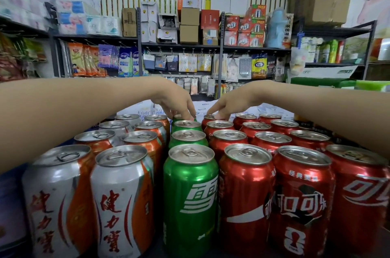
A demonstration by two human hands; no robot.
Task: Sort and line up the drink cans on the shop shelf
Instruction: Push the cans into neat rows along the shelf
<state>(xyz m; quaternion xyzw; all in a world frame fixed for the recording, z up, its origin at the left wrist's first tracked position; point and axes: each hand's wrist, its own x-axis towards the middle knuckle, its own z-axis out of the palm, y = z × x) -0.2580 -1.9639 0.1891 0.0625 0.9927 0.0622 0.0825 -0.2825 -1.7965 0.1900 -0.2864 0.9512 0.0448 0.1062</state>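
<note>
Two files of silver-and-orange cans (122, 200) are standing at the left, running away from the viewer, four deep. Just beside them a single file of green cans (190, 194) is standing upright, touching its neighbours. The left hand (177, 103) is reaching over the orange files, its fingers bent downward and pinching the top rim of the rearmost green can (176, 119). Close to it, the right hand (228, 106) is reaching in from the other side, with its fingertips curling onto the lid of the rearmost red can (207, 121) in the file next to the green one. Three files of red cans (301, 205) are filling the right side. Behind, shop shelves (179, 45) are carrying boxes and hanging packets.
</note>
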